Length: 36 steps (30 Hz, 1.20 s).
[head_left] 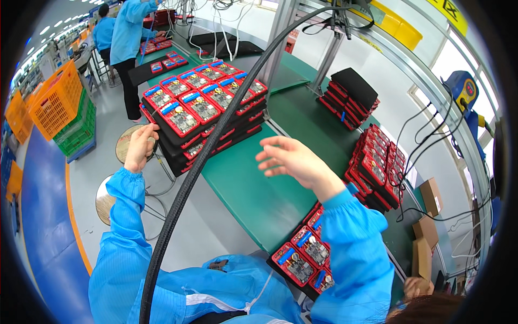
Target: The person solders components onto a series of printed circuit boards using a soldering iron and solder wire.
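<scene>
My left hand (141, 147) is closed at the near left corner of a tall stack. Its fingertips meet the edge of the black sheets there, and whatever they pinch is too small to tell. The stack is made of black sheets (186, 161) layered with red-framed circuit boards (204, 108), each board in the top layer carrying a blue strip. My right hand (294, 162) hovers over the green tabletop (253, 189), to the right of the stack. Its fingers are apart and nothing is in them. Below my right forearm lie more red-framed boards (297, 264), partly hidden by the sleeve.
A thick black braided cable (216, 135) crosses the view in front of the stack. Further right stand two more stacks of red-framed boards (380, 159) (345, 102). Two round stools (105, 200) and crates (56, 102) are on the left. Co-workers in blue (129, 38) stand beyond.
</scene>
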{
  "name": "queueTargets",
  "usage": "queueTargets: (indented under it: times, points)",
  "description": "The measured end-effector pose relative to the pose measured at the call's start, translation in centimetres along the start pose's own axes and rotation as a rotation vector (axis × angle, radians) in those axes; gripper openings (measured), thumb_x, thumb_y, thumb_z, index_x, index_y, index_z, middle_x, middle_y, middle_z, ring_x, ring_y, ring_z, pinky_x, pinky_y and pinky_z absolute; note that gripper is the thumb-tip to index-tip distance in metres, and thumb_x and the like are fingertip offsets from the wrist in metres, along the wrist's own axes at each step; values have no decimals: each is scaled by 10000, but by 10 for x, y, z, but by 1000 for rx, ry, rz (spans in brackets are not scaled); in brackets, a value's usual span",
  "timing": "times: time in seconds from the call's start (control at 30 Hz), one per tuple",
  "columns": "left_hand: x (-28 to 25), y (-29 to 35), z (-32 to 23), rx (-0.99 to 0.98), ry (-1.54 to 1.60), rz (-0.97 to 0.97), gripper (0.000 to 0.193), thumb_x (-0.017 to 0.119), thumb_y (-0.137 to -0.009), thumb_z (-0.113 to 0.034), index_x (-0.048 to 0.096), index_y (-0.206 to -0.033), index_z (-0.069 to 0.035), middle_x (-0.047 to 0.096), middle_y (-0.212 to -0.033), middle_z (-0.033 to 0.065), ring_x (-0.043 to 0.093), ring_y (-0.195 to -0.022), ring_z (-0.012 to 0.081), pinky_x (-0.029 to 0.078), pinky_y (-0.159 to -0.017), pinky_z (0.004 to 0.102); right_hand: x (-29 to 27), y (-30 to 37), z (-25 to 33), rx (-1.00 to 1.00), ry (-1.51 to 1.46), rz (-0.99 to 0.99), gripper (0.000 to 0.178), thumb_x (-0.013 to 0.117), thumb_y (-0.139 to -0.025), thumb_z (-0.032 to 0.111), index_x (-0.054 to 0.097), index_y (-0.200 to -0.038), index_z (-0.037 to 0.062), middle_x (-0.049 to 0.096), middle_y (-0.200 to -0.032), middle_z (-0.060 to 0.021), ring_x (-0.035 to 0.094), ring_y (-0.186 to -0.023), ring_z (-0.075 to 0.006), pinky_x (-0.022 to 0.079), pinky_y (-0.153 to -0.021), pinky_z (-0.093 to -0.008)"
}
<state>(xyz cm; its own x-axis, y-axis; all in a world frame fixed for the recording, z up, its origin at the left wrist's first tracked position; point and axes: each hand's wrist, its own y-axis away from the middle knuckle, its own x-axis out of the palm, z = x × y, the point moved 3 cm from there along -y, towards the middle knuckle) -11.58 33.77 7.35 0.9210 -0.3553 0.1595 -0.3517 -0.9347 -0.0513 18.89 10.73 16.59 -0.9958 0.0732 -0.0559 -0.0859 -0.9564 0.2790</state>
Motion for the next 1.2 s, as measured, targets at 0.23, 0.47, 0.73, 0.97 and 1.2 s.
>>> queueTargets:
  times: [0.23,0.47,0.73,0.97,1.2]
  points:
    - [7,-20,-12,11,-201,33,190,559,-920,-225,530,-841,-55,447,-642,-55,269,-397,-11,152,-349,195,0,-103,-14,9,-368,-152,363,504,-946,171,397,-1233,-24,550,-1090,-170,589,-963,-262,525,-812,-379]
    - [40,-11,-23,-50,296,-99,127,556,-882,-134,440,-932,-119,418,-662,-46,255,-405,25,167,-377,211,-4,-166,-22,-33,-584,-231,438,436,-945,104,283,-1317,-69,435,-1247,-262,520,-1112,-369,488,-921,-441]
    - [31,-38,-22,-159,484,-45,96,445,-877,-179,477,-804,-126,454,-602,-28,248,-365,57,186,-349,220,-23,-203,-14,-137,-705,-339,372,452,-906,61,355,-1226,-100,450,-1175,-224,518,-1089,-363,474,-934,-453]
    - [25,-48,-19,-133,370,-28,189,390,-898,-235,453,-746,-142,336,-521,-58,218,-353,58,156,-360,234,-42,-226,-15,-170,-597,-313,237,397,-948,161,456,-1107,-4,558,-990,-158,612,-794,-270,509,-598,-321]
    - [21,-50,-16,-132,353,-31,223,357,-884,-111,487,-1050,-182,484,-646,-53,244,-356,26,173,-331,191,-40,-225,-10,-264,-538,-340,274,368,-958,89,351,-1225,28,559,-1055,-181,632,-789,-262,513,-552,-272]
